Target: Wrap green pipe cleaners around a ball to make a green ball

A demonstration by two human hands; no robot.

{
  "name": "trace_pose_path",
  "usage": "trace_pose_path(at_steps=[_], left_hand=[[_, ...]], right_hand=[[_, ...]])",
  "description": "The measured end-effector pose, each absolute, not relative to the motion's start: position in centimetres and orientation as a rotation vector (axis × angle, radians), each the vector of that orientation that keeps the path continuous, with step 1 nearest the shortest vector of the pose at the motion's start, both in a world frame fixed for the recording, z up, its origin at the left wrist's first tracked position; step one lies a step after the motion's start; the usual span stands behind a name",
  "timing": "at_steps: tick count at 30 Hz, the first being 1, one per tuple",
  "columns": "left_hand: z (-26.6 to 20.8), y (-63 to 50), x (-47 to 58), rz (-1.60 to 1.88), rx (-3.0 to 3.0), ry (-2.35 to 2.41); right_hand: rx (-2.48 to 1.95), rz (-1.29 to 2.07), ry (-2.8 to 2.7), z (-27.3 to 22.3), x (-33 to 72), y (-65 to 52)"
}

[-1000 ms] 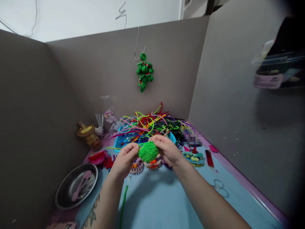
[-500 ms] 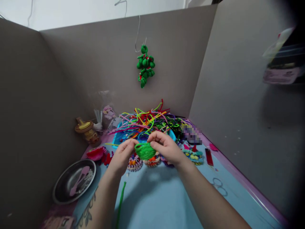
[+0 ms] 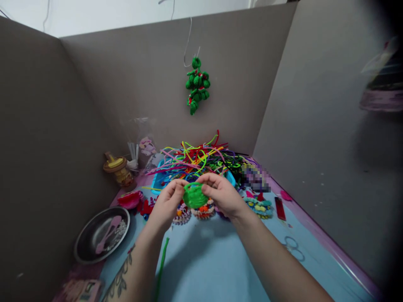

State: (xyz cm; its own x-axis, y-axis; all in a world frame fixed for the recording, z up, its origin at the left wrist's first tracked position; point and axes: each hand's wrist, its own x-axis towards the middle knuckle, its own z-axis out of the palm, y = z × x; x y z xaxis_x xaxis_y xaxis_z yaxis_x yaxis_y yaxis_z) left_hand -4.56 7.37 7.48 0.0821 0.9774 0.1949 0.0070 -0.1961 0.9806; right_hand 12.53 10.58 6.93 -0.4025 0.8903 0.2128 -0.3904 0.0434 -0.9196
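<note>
Taking the green fuzzy piece as the middle of the dial, a metal bowl (image 3: 91,230) sits between eight and nine o'clock, with a pink spoon (image 3: 108,235) and small whitish bits in it. A brown jar (image 3: 121,174) with a yellow top stands between nine and ten, and a pink-and-red plush thing (image 3: 129,200) lies at nine. At seven, a dark green strip (image 3: 163,260) lies on the light blue tabletop (image 3: 220,272).

The left hand (image 3: 168,203) pinches the left edge of the bright green fuzzy piece (image 3: 195,199) between thumb and fingers. The piece is held up above the table, with a small loop at its top. Behind it, at twelve, a blue tray (image 3: 156,183) is heaped with a tangle of coloured stems (image 3: 201,159), and higher up a green ornament (image 3: 197,86) hangs on a wire hook.

The right hand (image 3: 222,195) grips the piece's right edge, thumb in front; the two hands are apart, with only the piece between them. At three o'clock I see a teal beaded item (image 3: 258,207) and then a flat red object (image 3: 280,208); scissors (image 3: 294,247) lie at four.
</note>
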Motion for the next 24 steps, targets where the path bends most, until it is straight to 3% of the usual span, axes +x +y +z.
trace_pose_path(at_steps=[4, 24], left_hand=[[7.2, 7.5, -4.9, 1.207, 1.388, 0.993], [8.4, 6.8, -5.1, 1.124, 1.442, 1.049]], right_hand=[[-0.535, 1.69, -1.088, 6.6, 12.6, 10.9], [-0.633, 1.594, -1.432, 7.1, 12.0, 10.0]])
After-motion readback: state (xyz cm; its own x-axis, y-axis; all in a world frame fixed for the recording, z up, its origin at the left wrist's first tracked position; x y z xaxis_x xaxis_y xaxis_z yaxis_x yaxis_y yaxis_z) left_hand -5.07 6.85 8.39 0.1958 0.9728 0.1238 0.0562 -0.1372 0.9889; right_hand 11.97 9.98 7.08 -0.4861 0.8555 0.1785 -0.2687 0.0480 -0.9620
